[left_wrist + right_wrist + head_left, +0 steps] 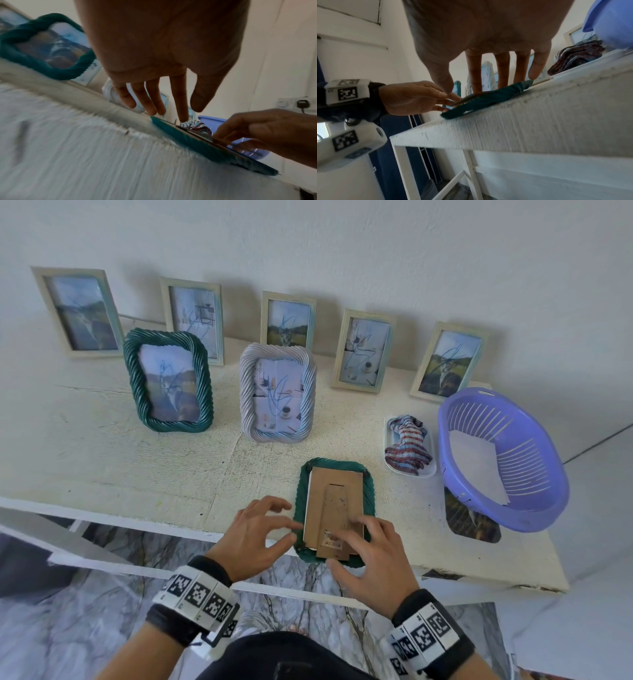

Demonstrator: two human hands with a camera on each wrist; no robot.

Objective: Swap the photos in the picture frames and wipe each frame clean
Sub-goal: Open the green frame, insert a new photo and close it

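A dark green rope-pattern frame [368,494] lies face down at the table's front edge, its brown cardboard backing [334,494] up and the fold-out stand flat. My left hand [287,522] is beside the frame's left rim, fingers spread and relaxed, fingertips [154,112] touching that rim [197,143]. My right hand [346,539] lies over the backing's near end with straight fingers [476,81] pressing down on it and the thumb by the frame's front edge [481,102]. A striped cloth [407,446] is bunched on a small white tray [428,472] right of the frame.
A second green rope frame [168,381] and a lavender rope frame [277,395] stand mid-table; several pale frames [78,313] lean on the wall. A purple slotted basket [503,460] holding a white sheet sits at the right, over a loose photo [472,522]. The table edge [137,508] is just below my hands.
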